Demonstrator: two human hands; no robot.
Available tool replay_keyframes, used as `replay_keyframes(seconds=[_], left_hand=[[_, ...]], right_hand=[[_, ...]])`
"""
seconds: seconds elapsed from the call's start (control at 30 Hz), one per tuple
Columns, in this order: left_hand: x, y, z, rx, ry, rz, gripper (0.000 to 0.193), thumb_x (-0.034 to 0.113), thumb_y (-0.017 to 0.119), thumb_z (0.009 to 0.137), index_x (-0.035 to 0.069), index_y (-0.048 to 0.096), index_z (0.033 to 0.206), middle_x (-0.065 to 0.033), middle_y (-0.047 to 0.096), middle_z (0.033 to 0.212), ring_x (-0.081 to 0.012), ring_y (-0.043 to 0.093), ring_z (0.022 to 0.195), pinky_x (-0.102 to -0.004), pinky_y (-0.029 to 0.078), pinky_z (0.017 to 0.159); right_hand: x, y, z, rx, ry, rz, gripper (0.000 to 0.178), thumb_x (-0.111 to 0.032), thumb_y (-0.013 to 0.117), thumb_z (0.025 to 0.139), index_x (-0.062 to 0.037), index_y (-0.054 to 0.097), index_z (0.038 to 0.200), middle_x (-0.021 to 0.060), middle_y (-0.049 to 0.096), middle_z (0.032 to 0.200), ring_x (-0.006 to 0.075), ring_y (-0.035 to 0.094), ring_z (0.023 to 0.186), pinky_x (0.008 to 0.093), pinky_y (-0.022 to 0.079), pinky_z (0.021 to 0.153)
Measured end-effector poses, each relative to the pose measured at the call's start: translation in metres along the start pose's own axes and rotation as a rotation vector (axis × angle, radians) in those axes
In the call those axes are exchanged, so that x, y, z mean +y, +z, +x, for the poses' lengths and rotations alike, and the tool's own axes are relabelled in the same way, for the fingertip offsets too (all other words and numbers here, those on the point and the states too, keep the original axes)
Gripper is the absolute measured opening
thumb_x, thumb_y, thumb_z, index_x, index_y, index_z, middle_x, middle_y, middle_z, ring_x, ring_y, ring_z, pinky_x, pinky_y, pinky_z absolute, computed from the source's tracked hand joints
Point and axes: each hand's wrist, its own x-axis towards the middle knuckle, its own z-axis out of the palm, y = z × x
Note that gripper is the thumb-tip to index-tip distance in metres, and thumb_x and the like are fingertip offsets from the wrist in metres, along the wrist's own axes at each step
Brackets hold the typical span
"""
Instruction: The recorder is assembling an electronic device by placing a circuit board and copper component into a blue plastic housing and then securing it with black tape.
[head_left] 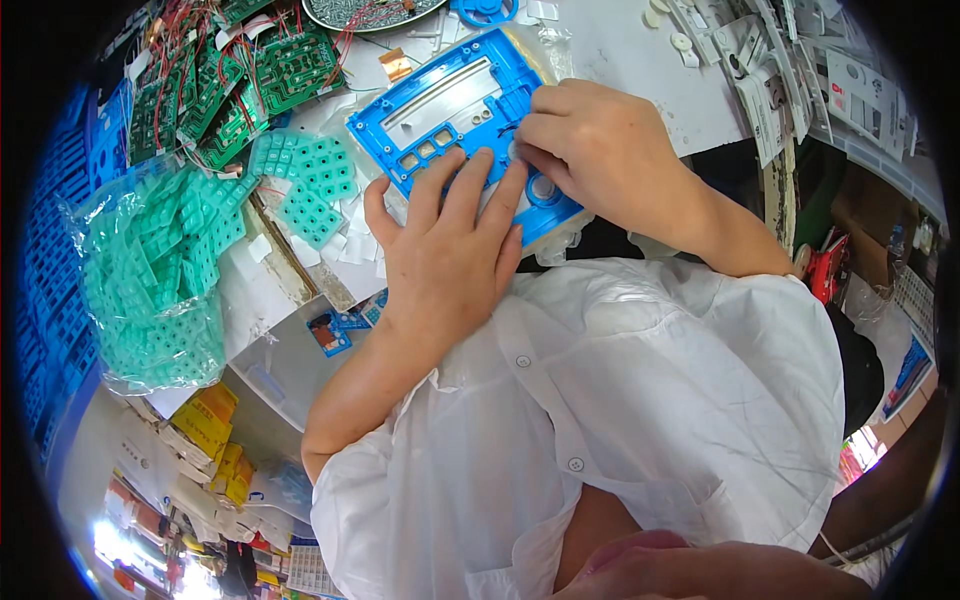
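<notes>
Blue case (480,131), both hands on it

Left hand (440,262) is resting spread on the near side, not gripping; right hand (605,130) is bunching its fingertips over it, can't tell if they're pinching anything. Case is lying at the white table (625,45)'s edge, teal button pads (150,265) sitting left

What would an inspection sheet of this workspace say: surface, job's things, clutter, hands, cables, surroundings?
Surface: white tabletop, crowded at left.
Job's things: blue panel with a long window, lying tilted in view under both hands.
Clutter: green circuit boards heaped upper left; loose teal keypads, more in a clear bag; metal tray at top.
Hands: left hand, fingers spread on the panel; right hand, fingers bent over it, grip unclear.
Cables: thin red wires around the boards.
Surroundings: blue crates left, yellow boxes lower left.
</notes>
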Motion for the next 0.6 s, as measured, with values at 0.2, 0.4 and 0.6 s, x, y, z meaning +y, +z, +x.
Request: replay_keyframes(seconds=[0.2, 0.4, 0.6], left_hand=[[0.0022, -0.0052, 0.0067, -0.036, -0.013, 0.051, 0.051, 0.027, 0.068, 0.085, 0.022, 0.063, 0.136, -0.006, 0.056, 0.136, -0.0275, 0.049, 0.13, -0.0657, 0.025, 0.106], [0.0024, -0.006, 0.0091, -0.048, -0.015, 0.083, 0.055, 0.026, 0.069, 0.082, 0.022, 0.062, 0.136, -0.006, 0.054, 0.136, -0.0272, 0.049, 0.127, -0.0651, 0.027, 0.105], [0.0039, -0.0074, 0.01, -0.046, -0.017, 0.096, 0.055, 0.026, 0.069, 0.082, 0.021, 0.061, 0.137, -0.0066, 0.054, 0.137, -0.0273, 0.049, 0.126, -0.0648, 0.029, 0.104]], right_hand=[[0.0013, 0.0035, 0.0009, -0.013, 0.147, 0.118, 0.01, -0.012, 0.075, 0.08, -0.0092, 0.068, 0.087, 0.0055, 0.065, 0.082, 0.0279, 0.068, 0.081, 0.0385, 0.055, 0.066], [0.0056, -0.0023, 0.0067, -0.101, 0.059, 0.076, 0.011, -0.012, 0.074, 0.08, -0.0077, 0.066, 0.086, 0.0071, 0.066, 0.082, 0.0296, 0.068, 0.079, 0.0405, 0.055, 0.068], [0.0021, 0.0043, 0.0003, -0.036, 0.071, 0.058, 0.011, -0.012, 0.075, 0.079, -0.0085, 0.065, 0.085, 0.0062, 0.065, 0.084, 0.0292, 0.066, 0.082, 0.0407, 0.054, 0.066]])
